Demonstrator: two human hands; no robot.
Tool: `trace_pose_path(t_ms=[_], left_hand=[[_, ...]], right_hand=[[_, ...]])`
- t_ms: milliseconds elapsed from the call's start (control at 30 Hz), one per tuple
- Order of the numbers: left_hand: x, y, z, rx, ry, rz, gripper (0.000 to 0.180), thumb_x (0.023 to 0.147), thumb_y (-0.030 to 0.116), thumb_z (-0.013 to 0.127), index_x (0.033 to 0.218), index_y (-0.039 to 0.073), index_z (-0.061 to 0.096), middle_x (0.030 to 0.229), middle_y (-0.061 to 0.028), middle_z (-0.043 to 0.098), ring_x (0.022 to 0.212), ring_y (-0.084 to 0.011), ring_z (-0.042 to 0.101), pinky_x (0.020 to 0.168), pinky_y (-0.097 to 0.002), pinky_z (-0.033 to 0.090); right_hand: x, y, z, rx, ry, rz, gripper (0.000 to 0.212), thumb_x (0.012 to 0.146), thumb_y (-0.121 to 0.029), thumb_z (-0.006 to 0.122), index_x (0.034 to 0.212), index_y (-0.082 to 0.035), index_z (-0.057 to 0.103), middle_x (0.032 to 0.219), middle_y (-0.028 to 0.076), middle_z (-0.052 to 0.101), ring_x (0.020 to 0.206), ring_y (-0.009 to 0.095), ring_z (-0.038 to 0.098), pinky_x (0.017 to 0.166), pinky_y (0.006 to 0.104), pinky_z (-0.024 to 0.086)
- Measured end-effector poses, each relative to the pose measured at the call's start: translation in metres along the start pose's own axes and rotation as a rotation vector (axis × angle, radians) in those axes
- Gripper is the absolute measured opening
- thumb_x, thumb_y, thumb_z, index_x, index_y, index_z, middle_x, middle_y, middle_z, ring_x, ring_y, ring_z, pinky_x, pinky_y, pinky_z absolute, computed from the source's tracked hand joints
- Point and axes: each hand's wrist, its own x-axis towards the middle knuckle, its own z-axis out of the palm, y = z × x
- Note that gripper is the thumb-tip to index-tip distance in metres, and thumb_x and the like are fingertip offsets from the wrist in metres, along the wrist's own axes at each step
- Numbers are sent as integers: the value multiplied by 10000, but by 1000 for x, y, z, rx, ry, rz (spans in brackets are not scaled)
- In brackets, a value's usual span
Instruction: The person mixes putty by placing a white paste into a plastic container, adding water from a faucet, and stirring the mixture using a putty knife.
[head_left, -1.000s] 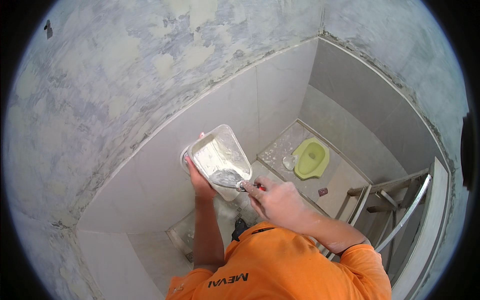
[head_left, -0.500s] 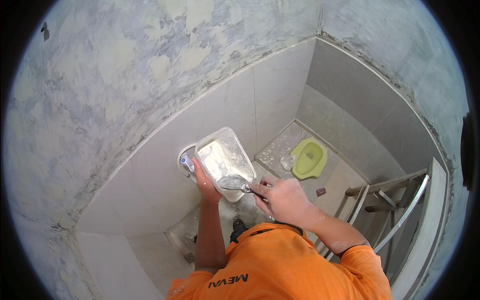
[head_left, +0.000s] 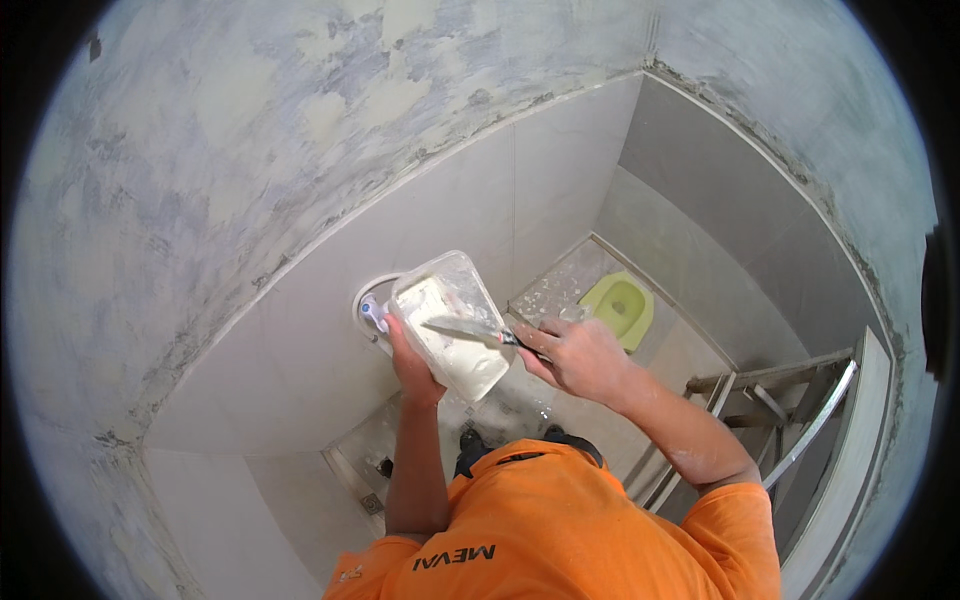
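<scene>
My left hand (head_left: 413,368) is closed round the lower left side of a translucent plastic tub (head_left: 482,377), which it holds up tilted. White putty (head_left: 433,303) coats the inside of the tub. In my right hand (head_left: 580,358) is the dark handle of a putty knife (head_left: 468,328); my fingers wrap round it. Its metal blade lies across the tub's opening, pointing left toward the putty. Whether the blade touches the putty I cannot tell.
A patchy plastered wall (head_left: 250,150) rises above grey tiles (head_left: 450,220). Behind the tub, a white and blue fitting (head_left: 372,308) sits on the tiled wall. A yellow-green squat toilet (head_left: 625,305) is set in the floor. At the right stands a ladder-like frame (head_left: 725,410).
The putty knife has moved up within the tub, and its blade has turned from flat-faced to nearly edge-on. My right hand has shifted up and slightly right.
</scene>
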Motion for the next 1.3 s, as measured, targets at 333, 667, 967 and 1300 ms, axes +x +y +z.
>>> trace_pose_path(t_ms=[333, 667, 967, 1300], left_hand=[[0, 11, -5, 42, -123, -60, 734, 1052, 602, 250, 1487, 27, 391, 1410, -163, 537, 1259, -323, 566, 1068, -475, 472], [17, 9, -38, 36, -7, 186, 705, 1063, 585, 240, 1500, 48, 371, 1398, -138, 534, 1259, -267, 572, 1052, -426, 495], [15, 5, -57, 142, -117, 219, 978, 935, 791, 260, 1534, 19, 300, 1479, -154, 463, 1334, -285, 506, 1092, -435, 452], [26, -7, -64, 183, -89, 220, 999, 926, 813, 250, 1550, 34, 278, 1524, -155, 421, 1381, -307, 455, 1136, -467, 401]], right_hand=[[25, 4, -23, 292, 16, 68, 283, 906, -269, 661, 1096, -65, 709, 808, 177, 675, 692, 394, 645, 632, 471, 525], [3, -2, -1, 266, -48, 59, 249, 905, -225, 680, 1073, -42, 702, 775, 163, 670, 663, 377, 645, 598, 445, 517], [-6, -3, 47, -45, -34, 89, 199, 966, -235, 605, 1040, -51, 628, 642, 157, 639, 569, 387, 637, 525, 471, 499], [-20, -28, 68, 631, -141, 518, 267, 987, -224, 568, 1030, 14, 681, 683, 195, 554, 581, 282, 538, 614, 395, 461]])
